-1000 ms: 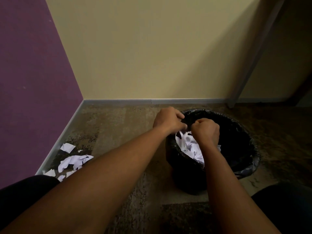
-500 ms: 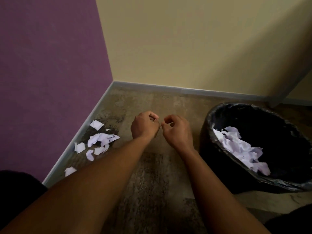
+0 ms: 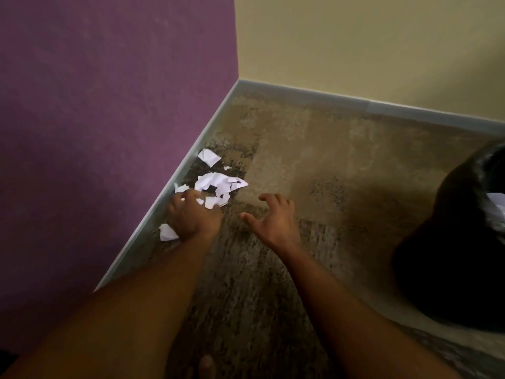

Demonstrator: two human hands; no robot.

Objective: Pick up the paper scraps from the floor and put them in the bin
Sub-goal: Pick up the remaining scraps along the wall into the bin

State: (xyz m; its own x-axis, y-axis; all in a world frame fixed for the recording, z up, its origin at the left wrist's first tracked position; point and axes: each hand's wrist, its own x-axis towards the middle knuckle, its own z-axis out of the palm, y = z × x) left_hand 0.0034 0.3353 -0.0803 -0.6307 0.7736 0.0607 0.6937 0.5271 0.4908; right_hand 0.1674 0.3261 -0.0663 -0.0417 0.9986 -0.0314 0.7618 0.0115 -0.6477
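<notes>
scraps: paper scraps (image 3: 218, 184) on floor (image 3: 314, 165) against purple wall's skirting | left hand (image 3: 195, 217) grip spread, fingertips on near pieces | right hand (image 3: 276, 220) grip spread, empty, just right of pile | I judge left nearer | bin (image 3: 451, 255) far right

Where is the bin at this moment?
In the head view the bin sits at the far right edge, partly cut off, on the floor to the right of the right hand, well apart from the paper scraps by the purple wall.
</notes>
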